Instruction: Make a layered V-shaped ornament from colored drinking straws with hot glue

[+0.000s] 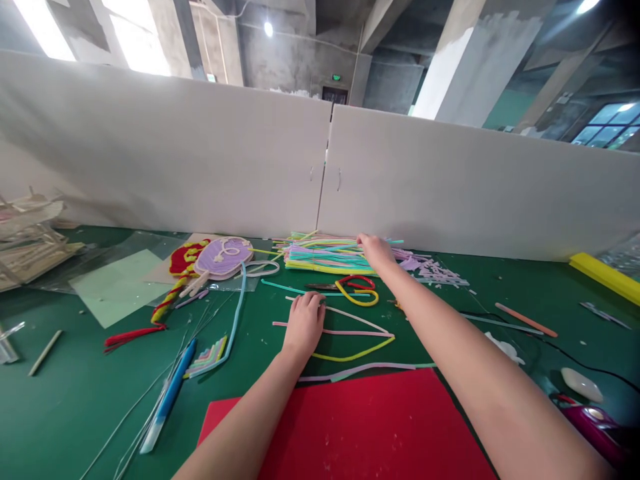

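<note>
My left hand point(304, 323) is low over the table, its bent fingers closed on a pale pink pipe cleaner point(355, 318). A second pink pipe cleaner point(357, 333) and a yellow one point(345, 359) run beside it, their right ends meeting near one point. Farther forward, my right hand point(376, 253) pinches at the back of a pile of pastel pipe cleaners point(325, 257); its fingertips are partly hidden among the strands. Between the hands lie scissors point(357, 291) with red and yellow handles. A turquoise pipe cleaner point(283, 287) passes near their blades.
A red sheet point(370, 427) lies in front of me. To the left are a purple pipe-cleaner shape point(227, 258), a blue pen point(175, 380) and thin wires. Lilac clippings point(440, 270), a white block point(581, 385) and a purple tool point(595, 427) are on the right. White panels point(450, 180) border the back.
</note>
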Available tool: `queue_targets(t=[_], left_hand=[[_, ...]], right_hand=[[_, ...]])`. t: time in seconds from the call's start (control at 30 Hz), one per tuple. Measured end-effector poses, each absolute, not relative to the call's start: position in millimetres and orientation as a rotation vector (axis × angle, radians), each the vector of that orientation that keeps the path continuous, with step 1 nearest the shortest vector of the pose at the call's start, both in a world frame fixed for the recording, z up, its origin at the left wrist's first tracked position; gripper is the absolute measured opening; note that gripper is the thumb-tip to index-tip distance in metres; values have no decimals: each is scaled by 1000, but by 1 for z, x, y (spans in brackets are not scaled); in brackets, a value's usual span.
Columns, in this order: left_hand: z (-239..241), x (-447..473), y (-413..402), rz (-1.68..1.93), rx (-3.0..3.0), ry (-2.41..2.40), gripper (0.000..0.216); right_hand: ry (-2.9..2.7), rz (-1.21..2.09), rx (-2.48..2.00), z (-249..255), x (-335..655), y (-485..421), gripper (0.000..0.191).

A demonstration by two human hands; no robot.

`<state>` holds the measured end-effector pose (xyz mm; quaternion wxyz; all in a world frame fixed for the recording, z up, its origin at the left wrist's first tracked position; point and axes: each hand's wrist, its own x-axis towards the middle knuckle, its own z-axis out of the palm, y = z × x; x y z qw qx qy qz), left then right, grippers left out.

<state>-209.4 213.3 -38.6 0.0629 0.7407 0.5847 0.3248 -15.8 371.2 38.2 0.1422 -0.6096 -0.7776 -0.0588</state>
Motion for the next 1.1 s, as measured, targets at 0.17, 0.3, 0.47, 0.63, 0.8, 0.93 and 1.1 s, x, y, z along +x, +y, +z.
queue_targets(t=[0.17,0.3,0.47,0.63,0.8,0.93,1.1], left_hand=[[-37,-207,213,975,2258,1747,22],[-36,-206,210,958,2267,1740,22],[-37,-208,210,969,2264,1757,22],[-34,-209,210,1011,2276,1741,22],[-12,-200,198,827,2474,1385,15],[-1,-185,180,420,2666,980,16],[-3,-169,167,242,2794,1006,10]], right_hand=[[-2194,-150,-1719,49,0,361,16],[-2092,-114,-1780,46,5,355,14],[-1945,-17,-1805,36,16,355,12],[-1783,76,-1705,34,33,345,9],[-1632,168,-1567,37,44,316,17],[-1548,272,-1463,41,47,283,30],[-1533,409,-1392,44,41,234,33]])
